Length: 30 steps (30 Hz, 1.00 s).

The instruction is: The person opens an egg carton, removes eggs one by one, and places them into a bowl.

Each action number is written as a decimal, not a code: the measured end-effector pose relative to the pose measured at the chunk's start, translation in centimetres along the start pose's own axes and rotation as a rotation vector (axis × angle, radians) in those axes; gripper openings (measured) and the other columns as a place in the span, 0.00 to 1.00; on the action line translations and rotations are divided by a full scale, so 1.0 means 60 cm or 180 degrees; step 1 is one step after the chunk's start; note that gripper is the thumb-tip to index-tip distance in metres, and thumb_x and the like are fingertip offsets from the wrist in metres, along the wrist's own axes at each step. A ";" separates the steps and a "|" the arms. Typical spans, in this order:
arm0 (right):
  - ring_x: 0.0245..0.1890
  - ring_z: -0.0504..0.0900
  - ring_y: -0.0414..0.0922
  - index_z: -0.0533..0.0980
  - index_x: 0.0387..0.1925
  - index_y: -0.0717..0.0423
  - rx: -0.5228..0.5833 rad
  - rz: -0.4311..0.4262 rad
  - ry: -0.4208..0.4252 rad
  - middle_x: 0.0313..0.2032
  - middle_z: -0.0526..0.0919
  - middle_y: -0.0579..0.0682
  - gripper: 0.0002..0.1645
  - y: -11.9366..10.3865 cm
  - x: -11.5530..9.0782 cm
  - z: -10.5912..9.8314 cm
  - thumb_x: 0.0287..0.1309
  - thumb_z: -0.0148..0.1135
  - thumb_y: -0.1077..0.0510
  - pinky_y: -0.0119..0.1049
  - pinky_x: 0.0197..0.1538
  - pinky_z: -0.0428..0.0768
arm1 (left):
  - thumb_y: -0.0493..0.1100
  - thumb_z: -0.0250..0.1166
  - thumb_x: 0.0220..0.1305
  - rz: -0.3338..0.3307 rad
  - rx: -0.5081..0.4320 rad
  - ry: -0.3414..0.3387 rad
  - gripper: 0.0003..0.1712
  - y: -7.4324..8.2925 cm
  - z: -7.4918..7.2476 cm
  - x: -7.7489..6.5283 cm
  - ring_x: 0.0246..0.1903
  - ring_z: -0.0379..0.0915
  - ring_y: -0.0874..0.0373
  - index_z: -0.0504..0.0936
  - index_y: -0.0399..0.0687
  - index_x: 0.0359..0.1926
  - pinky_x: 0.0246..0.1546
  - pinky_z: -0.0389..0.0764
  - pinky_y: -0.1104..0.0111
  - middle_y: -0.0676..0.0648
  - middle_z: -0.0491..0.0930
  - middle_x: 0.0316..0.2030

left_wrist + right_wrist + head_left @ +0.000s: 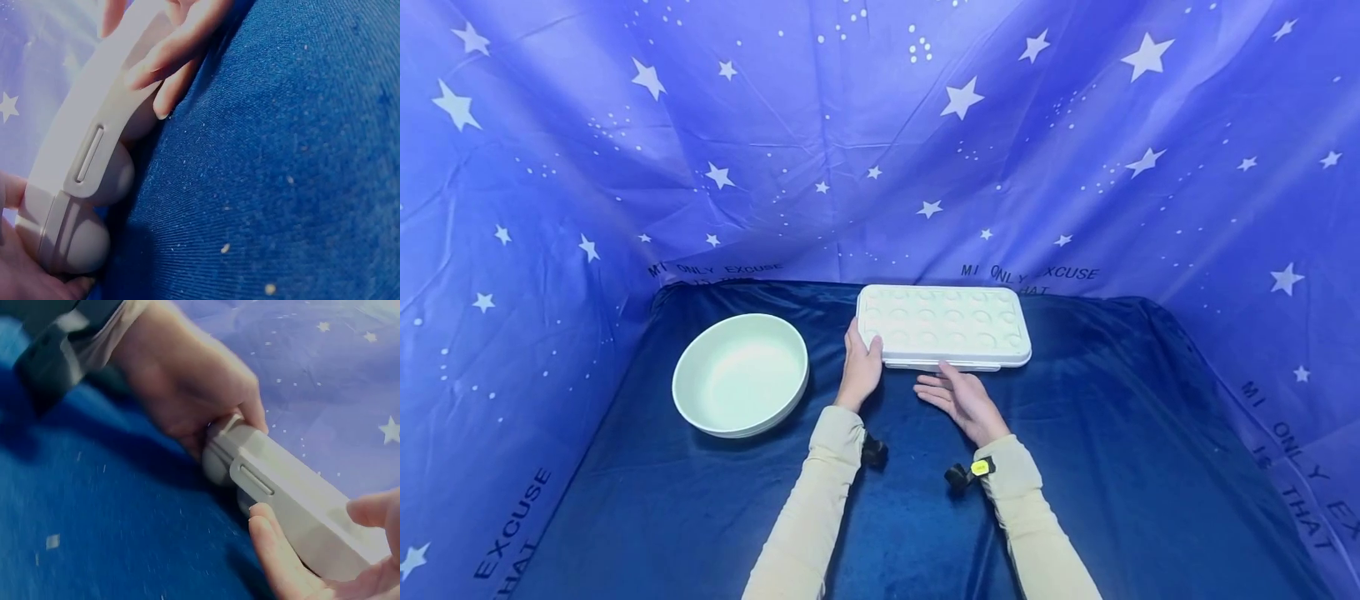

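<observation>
Blue-violet drapery printed with white stars and dark lettering surrounds a dark blue cloth. At the cloth's twelve o'clock is a white lidded box, with rows of round bumps on top and rounded cups bulging below. Between eight and nine o'clock from the box, and apart from it, sits a pale green bowl. At the box's eight o'clock corner, the left hand grips that end, thumb at the lid, fingers around the side. Between five and six o'clock, the right hand meets the front latch, fingers extended and slightly spread; how firmly they press, I cannot tell.
</observation>
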State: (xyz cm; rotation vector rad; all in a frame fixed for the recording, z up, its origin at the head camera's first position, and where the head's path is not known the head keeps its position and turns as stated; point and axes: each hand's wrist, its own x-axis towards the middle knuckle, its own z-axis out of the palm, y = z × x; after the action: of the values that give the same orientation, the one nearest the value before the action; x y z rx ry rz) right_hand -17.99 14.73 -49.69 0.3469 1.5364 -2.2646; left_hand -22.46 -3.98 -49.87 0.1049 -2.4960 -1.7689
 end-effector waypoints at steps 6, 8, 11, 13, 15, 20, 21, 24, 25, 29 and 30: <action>0.56 0.82 0.53 0.55 0.70 0.69 0.0256 -0.0006 -0.0117 0.68 0.64 0.72 0.34 0.006 0.011 -0.004 0.78 0.39 0.46 0.42 0.61 0.78 | 0.45 0.47 0.78 -0.0033 0.0025 -0.0065 0.36 -0.004 0.000 0.002 0.75 0.47 0.45 0.44 0.38 0.77 0.74 0.53 0.55 0.36 0.47 0.75; 0.54 0.83 0.51 0.57 0.69 0.69 0.0148 -0.0016 -0.0115 0.68 0.65 0.71 0.33 0.008 0.013 -0.005 0.78 0.38 0.46 0.41 0.60 0.79 | 0.45 0.47 0.78 -0.0029 0.0045 -0.0092 0.36 -0.004 0.000 0.001 0.75 0.48 0.45 0.44 0.37 0.77 0.74 0.53 0.55 0.36 0.47 0.75; 0.52 0.84 0.49 0.62 0.61 0.66 0.0034 -0.0003 -0.0135 0.68 0.65 0.70 0.28 0.010 0.015 -0.008 0.78 0.38 0.45 0.40 0.58 0.80 | 0.44 0.47 0.77 0.0008 0.0050 -0.0109 0.36 -0.004 -0.001 0.002 0.74 0.48 0.44 0.44 0.36 0.76 0.74 0.53 0.54 0.35 0.48 0.75; 0.52 0.84 0.49 0.63 0.55 0.62 0.0018 0.0006 -0.0164 0.68 0.65 0.70 0.23 0.011 0.017 -0.010 0.78 0.39 0.46 0.39 0.57 0.80 | 0.45 0.47 0.77 0.0028 0.0053 -0.0096 0.36 -0.005 -0.001 0.003 0.74 0.49 0.43 0.44 0.36 0.76 0.74 0.54 0.53 0.35 0.48 0.74; 0.51 0.85 0.48 0.62 0.53 0.61 0.0026 0.0019 -0.0199 0.68 0.65 0.70 0.21 0.012 0.018 -0.011 0.78 0.40 0.46 0.38 0.57 0.81 | 0.45 0.47 0.77 0.0037 0.0067 -0.0077 0.36 -0.007 -0.002 0.003 0.74 0.49 0.43 0.45 0.36 0.76 0.74 0.54 0.53 0.36 0.48 0.74; 0.45 0.87 0.44 0.58 0.66 0.67 0.0053 -0.0003 -0.0150 0.62 0.74 0.69 0.31 0.014 0.020 -0.012 0.77 0.43 0.46 0.33 0.53 0.82 | 0.45 0.47 0.77 0.0024 0.0106 -0.0058 0.36 -0.006 -0.002 0.000 0.74 0.50 0.43 0.44 0.36 0.76 0.73 0.55 0.53 0.35 0.48 0.75; 0.43 0.87 0.44 0.56 0.68 0.68 0.0057 -0.0012 -0.0120 0.59 0.77 0.68 0.33 0.014 0.020 -0.011 0.76 0.43 0.46 0.32 0.52 0.82 | 0.45 0.47 0.77 0.0030 0.0108 -0.0044 0.36 -0.005 -0.003 0.000 0.74 0.50 0.42 0.44 0.36 0.76 0.73 0.55 0.53 0.35 0.48 0.74; 0.40 0.88 0.43 0.52 0.72 0.69 0.0060 -0.0035 -0.0064 0.51 0.83 0.63 0.38 0.013 0.022 -0.009 0.76 0.45 0.46 0.31 0.50 0.83 | 0.44 0.47 0.77 0.0034 0.0121 0.0009 0.35 -0.004 -0.002 0.000 0.74 0.50 0.42 0.45 0.35 0.76 0.73 0.55 0.52 0.34 0.49 0.74; 0.40 0.88 0.43 0.51 0.72 0.68 0.0076 -0.0031 -0.0037 0.48 0.84 0.61 0.38 0.013 0.022 -0.009 0.76 0.45 0.46 0.31 0.50 0.83 | 0.45 0.47 0.77 0.0018 0.0130 0.0006 0.35 -0.003 -0.002 0.000 0.74 0.50 0.42 0.45 0.35 0.76 0.73 0.55 0.53 0.35 0.48 0.74; 0.37 0.87 0.41 0.54 0.71 0.70 0.0027 0.0006 0.0032 0.39 0.86 0.54 0.37 0.011 0.020 -0.009 0.76 0.44 0.45 0.29 0.47 0.83 | 0.45 0.47 0.78 -0.0013 0.0134 -0.0017 0.35 -0.001 0.000 0.001 0.74 0.49 0.44 0.45 0.36 0.76 0.74 0.54 0.54 0.35 0.48 0.74; 0.35 0.87 0.40 0.56 0.69 0.70 0.0009 0.0034 0.0075 0.36 0.86 0.52 0.36 0.010 0.020 -0.009 0.76 0.45 0.45 0.28 0.46 0.83 | 0.45 0.47 0.78 -0.0024 0.0124 -0.0023 0.35 -0.001 0.001 0.001 0.74 0.49 0.44 0.45 0.36 0.76 0.74 0.54 0.55 0.35 0.48 0.74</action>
State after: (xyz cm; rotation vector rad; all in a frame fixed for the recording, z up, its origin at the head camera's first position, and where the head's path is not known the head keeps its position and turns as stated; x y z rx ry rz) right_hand -18.77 14.86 -50.90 0.3829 1.5397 -2.2624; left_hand -22.53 -3.99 -49.96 0.1106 -2.5390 -1.7269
